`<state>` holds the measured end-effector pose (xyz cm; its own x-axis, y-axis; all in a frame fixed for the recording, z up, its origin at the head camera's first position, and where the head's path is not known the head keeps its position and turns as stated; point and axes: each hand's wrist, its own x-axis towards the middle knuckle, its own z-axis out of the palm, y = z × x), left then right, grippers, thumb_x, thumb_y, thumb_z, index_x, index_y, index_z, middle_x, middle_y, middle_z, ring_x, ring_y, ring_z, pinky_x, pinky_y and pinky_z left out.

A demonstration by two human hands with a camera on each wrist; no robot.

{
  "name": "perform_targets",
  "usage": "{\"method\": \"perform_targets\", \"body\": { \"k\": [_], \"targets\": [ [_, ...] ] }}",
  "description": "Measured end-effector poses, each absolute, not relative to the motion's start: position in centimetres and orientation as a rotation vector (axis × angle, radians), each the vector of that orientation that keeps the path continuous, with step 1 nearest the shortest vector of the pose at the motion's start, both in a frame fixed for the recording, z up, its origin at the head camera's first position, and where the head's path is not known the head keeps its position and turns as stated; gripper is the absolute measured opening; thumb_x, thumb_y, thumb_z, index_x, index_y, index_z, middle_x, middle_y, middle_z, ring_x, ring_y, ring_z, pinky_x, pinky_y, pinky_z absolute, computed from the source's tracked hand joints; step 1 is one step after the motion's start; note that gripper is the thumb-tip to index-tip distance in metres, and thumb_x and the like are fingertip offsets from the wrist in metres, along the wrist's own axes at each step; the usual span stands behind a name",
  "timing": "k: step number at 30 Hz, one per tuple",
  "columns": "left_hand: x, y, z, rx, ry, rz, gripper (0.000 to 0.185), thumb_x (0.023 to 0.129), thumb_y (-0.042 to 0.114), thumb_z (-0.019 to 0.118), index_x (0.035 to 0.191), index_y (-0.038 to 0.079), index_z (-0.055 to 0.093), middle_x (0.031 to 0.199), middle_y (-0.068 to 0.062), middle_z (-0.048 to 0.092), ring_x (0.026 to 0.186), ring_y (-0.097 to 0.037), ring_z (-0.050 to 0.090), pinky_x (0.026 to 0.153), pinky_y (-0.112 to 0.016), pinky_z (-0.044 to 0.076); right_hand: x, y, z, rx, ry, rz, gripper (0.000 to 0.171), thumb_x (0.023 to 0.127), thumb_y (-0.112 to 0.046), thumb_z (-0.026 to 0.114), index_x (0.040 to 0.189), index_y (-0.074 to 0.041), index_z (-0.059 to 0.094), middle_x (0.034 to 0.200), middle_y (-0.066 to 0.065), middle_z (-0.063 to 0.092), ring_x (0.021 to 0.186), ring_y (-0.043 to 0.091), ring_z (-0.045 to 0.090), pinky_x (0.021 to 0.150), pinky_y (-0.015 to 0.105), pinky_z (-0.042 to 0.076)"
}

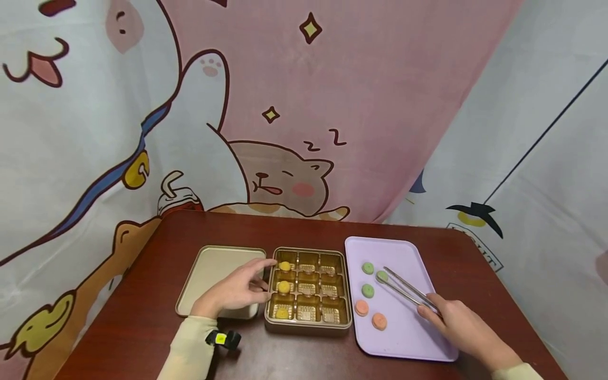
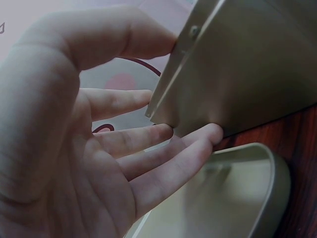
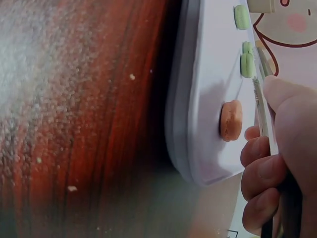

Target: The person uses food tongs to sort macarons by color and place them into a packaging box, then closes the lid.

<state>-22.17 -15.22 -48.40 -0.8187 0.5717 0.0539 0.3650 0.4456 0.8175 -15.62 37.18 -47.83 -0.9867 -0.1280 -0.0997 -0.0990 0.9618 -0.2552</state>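
A gold tin box (image 1: 344,295) with nine compartments stands mid-table, and its left column holds three yellow cookies (image 1: 284,286). My left hand (image 1: 237,290) rests with straight fingers against the box's left wall (image 2: 247,74). It lies over the empty lid (image 1: 214,269). My right hand (image 1: 456,319) grips metal tongs (image 1: 404,287). The tong tips sit at a green cookie (image 1: 381,275) on the lavender tray (image 1: 404,338). Two more green cookies (image 1: 368,290) and two orange cookies (image 1: 379,321) lie on that tray. In the right wrist view, my fingers (image 3: 282,163) curl round the tongs (image 3: 258,99) beside an orange cookie (image 3: 231,120).
The dark red wooden table (image 1: 142,316) carries everything. A cartoon-printed curtain (image 1: 285,105) hangs close behind it and to the right. Bare wood shows in front of the box and at the table's left side.
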Motion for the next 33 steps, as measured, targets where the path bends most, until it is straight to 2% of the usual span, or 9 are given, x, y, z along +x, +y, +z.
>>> {"method": "perform_targets", "body": {
  "k": [6,13,20,26,33],
  "targets": [
    [-22.21,-15.12,-48.42,0.815,2.47,1.308,0.078,0.09,0.011,0.08,0.158,0.006,0.042,0.159,-0.021,0.042,0.103,-0.021,0.071,0.092,-0.035,0.062,-15.79,37.1,-48.04,-0.152,2.989,-0.367,0.043,0.1,-0.042,0.07,0.117,-0.003,0.067,0.087,0.0,0.067,0.07,0.014,0.055,0.057,0.033,0.052],
    [-22.19,-15.13,-48.4,0.82,2.467,1.306,0.078,0.09,0.011,0.079,0.158,0.005,0.042,0.159,-0.021,0.042,0.103,-0.021,0.071,0.092,-0.035,0.062,-15.86,37.05,-48.12,-0.158,2.986,-0.338,0.049,0.1,-0.044,0.069,0.121,0.001,0.068,0.091,0.004,0.071,0.07,0.014,0.056,0.061,0.038,0.058],
    [-22.22,-15.2,-48.62,0.821,2.46,1.319,0.078,0.089,0.009,0.079,0.158,0.005,0.042,0.158,-0.021,0.042,0.103,-0.02,0.071,0.092,-0.033,0.062,-15.88,36.74,-48.1,-0.191,3.011,-0.295,0.042,0.101,-0.044,0.068,0.115,-0.004,0.068,0.08,-0.002,0.066,0.065,0.013,0.053,0.054,0.034,0.052],
    [-22.28,-15.25,-48.7,0.816,2.464,1.312,0.078,0.09,0.011,0.079,0.158,0.006,0.042,0.158,-0.021,0.042,0.103,-0.019,0.071,0.092,-0.033,0.062,-15.89,36.59,-48.08,-0.163,2.995,-0.26,0.043,0.101,-0.039,0.069,0.12,-0.001,0.068,0.085,0.002,0.07,0.067,0.013,0.054,0.057,0.037,0.057],
    [-22.34,-15.23,-48.71,0.814,2.466,1.31,0.078,0.089,0.011,0.08,0.158,0.006,0.042,0.158,-0.02,0.043,0.103,-0.02,0.071,0.092,-0.033,0.062,-15.97,36.53,-48.21,-0.171,3.014,-0.258,0.043,0.101,-0.04,0.069,0.117,0.0,0.068,0.086,0.004,0.071,0.066,0.014,0.055,0.057,0.039,0.058]
  ]
}}
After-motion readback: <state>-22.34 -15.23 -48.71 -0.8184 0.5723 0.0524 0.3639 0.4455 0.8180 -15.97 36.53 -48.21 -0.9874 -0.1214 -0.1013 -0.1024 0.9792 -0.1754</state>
